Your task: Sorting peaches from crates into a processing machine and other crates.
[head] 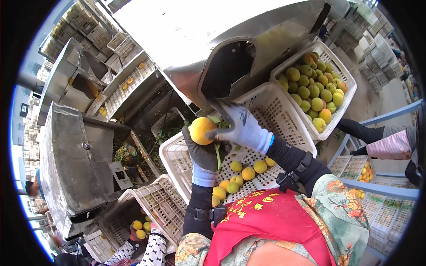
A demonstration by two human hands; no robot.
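A yellow peach (pixel 202 131) rests in my left hand (pixel 203 156), which wears a dark-palmed, pale blue knit glove. My right hand (pixel 244 124), gloved alike, is beside it, its forefinger and thumb spread apart. One fingertip overlaps the peach's right side; whether it grips the fruit is unclear. Green leaves (pixel 223 123) show between the hands, and a leafy stem (pixel 218 156) hangs by my left wrist. Both hands are above a white perforated plastic crate (pixel 296 133). Several yellow and greenish peaches (pixel 248 173) lie on its floor, towards my body.
A second white crate (pixel 347 94), heaped with greenish peaches (pixel 313 89), stands at right. A metal machine with a dark opening (pixel 228 69) rises ahead. At lower left, a co-worker's hands (pixel 154 229) reach fruit beside a tilted crate (pixel 163 206). Blue metal rails (pixel 379 188) run at right.
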